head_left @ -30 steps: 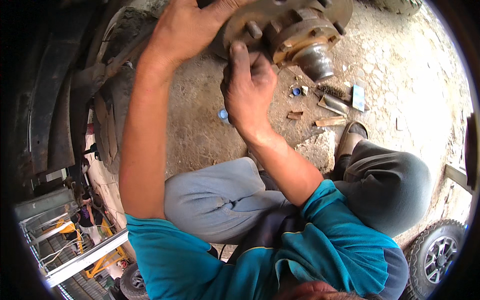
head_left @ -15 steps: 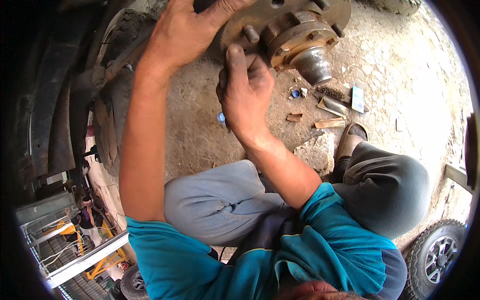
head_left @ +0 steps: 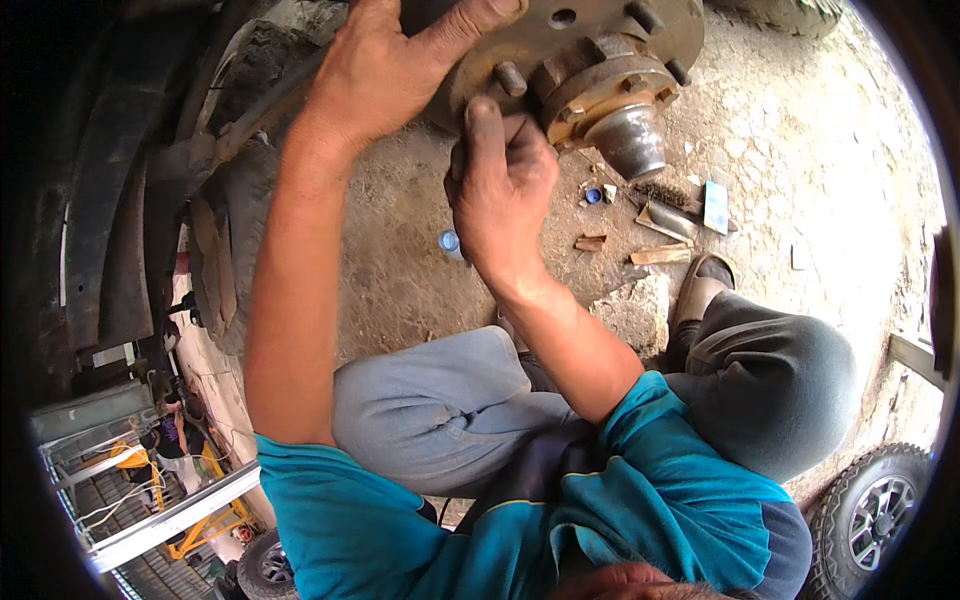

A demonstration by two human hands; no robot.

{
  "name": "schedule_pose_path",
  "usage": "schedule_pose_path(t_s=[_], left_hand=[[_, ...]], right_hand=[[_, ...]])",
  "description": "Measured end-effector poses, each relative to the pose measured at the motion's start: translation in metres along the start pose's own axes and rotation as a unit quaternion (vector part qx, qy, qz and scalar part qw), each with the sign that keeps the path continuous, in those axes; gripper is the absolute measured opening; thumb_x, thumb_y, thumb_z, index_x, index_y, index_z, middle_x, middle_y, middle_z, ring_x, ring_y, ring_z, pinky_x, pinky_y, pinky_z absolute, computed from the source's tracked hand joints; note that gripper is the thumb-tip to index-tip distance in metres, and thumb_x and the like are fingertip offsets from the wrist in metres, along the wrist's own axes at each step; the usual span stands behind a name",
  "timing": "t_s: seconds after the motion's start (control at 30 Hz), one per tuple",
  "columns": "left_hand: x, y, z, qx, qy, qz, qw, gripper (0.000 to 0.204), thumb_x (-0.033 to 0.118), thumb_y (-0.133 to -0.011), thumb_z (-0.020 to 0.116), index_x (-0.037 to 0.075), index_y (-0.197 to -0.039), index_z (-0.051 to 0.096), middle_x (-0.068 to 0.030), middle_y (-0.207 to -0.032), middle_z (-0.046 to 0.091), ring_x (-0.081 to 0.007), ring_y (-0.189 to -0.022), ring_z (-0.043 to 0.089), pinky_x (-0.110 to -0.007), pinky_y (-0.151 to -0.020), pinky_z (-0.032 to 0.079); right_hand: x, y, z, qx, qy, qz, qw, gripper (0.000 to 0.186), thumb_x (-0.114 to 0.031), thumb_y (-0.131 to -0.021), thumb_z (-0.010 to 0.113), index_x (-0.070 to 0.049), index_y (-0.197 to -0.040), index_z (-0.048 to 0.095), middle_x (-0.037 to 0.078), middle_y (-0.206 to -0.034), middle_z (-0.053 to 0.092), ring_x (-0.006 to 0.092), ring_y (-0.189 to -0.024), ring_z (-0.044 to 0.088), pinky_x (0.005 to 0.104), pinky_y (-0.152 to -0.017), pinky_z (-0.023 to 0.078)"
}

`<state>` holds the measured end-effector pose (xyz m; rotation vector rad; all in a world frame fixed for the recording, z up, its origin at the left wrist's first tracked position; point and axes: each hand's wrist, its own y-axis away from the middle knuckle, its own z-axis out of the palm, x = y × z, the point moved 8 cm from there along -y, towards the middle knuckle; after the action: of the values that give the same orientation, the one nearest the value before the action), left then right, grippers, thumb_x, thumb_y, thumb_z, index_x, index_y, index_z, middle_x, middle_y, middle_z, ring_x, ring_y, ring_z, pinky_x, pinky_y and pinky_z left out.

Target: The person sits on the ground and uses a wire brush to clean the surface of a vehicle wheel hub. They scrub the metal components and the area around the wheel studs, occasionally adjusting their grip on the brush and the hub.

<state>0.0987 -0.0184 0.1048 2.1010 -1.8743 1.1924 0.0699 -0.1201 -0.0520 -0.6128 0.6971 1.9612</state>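
A rusty brake disc (head_left: 590,22) with wheel studs fills the top middle, and a bolted hub (head_left: 615,90) with a bare metal end juts from it. My left hand (head_left: 385,75) is at the disc's left rim, its thumb stretched over the face; its other fingers are hidden behind the disc or beyond the frame. Just below a wheel stud (head_left: 510,78), my right hand (head_left: 505,190) is closed, thumb and curled fingers pressed up against the disc's lower edge. Whatever it pinches is hidden by the fingers.
On the ground lie a blue bottle cap (head_left: 593,196), a light-blue box (head_left: 716,207), metal scraps (head_left: 668,220) and a clear-blue container (head_left: 449,242). A stone block (head_left: 632,312) sits by my foot. Dark vehicle parts (head_left: 110,200) line the left; a wheel (head_left: 875,515) lies lower right.
The disc and both hands appear slightly lower and farther right in the picture, as does the ground around them. The right hand stays closed at the disc's edge.
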Motion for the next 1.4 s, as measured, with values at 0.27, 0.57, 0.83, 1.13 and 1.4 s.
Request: schedule_pose_path(t_s=[0.27, 0.57, 0.83, 1.13, 1.4], left_hand=[[0.003, 0.001, -0.001, -0.004, 0.036, -0.008, 0.999, 0.105, 0.054, -0.09, 0.076, -0.01, -0.157, 0.025, -0.0279, -0.151, 0.046, -0.0345, -0.143, 0.044, -0.043, -0.119, 0.035], [0.019, 0.001, -0.005, -0.017, -0.004, -0.04, 0.999, 0.102, 0.051, -0.092, 0.076, -0.009, -0.157, 0.026, -0.027, -0.15, 0.048, -0.0335, -0.141, 0.046, -0.042, -0.118, 0.036], [0.007, 0.006, -0.005, -0.009, -0.003, -0.017, 1.0, 0.1, 0.05, -0.092, 0.076, -0.007, -0.157, 0.027, -0.0253, -0.149, 0.049, -0.0318, -0.14, 0.047, -0.042, -0.118, 0.037], [0.005, -0.004, -0.005, -0.04, 0.071, -0.029, 0.996, 0.091, 0.039, -0.095, 0.076, -0.006, -0.157, 0.028, -0.0207, -0.149, 0.051, -0.0278, -0.138, 0.047, -0.04, -0.117, 0.037], [0.01, -0.005, -0.002, -0.044, 0.046, -0.048, 0.997, 0.09, 0.037, -0.095, 0.077, -0.004, -0.158, 0.029, -0.0197, -0.152, 0.048, -0.0275, -0.141, 0.045, -0.04, -0.117, 0.037]], right_hand=[[0.004, 0.007, 0.009, -0.023, 0.012, 0.017, 1.0, 0.036, -0.032, -0.106, 0.062, -0.008, -0.082, 0.049, 0.0, -0.062, 0.051, 0.0077, -0.046, 0.044, 0.0248, -0.041, 0.037], [-0.004, 0.001, 0.011, -0.029, 0.069, -0.007, 0.997, 0.039, -0.034, -0.105, 0.062, -0.007, -0.08, 0.05, 0.0, -0.06, 0.051, 0.0077, -0.047, 0.045, 0.0254, -0.043, 0.039], [-0.007, 0.004, 0.01, -0.023, 0.035, -0.008, 0.999, 0.038, -0.028, -0.103, 0.066, -0.004, -0.075, 0.054, -0.001, -0.061, 0.053, 0.0068, -0.052, 0.044, 0.0267, -0.047, 0.038], [-0.002, -0.003, 0.006, -0.015, 0.038, -0.011, 0.999, 0.035, -0.022, -0.102, 0.068, -0.002, -0.076, 0.057, -0.002, -0.062, 0.054, 0.0059, -0.059, 0.046, 0.0264, -0.053, 0.04], [-0.008, 0.0, 0.009, -0.018, -0.026, -0.018, 0.999, 0.033, -0.016, -0.103, 0.066, -0.005, -0.074, 0.054, -0.003, -0.064, 0.054, 0.0037, -0.062, 0.044, 0.0229, -0.054, 0.038]])
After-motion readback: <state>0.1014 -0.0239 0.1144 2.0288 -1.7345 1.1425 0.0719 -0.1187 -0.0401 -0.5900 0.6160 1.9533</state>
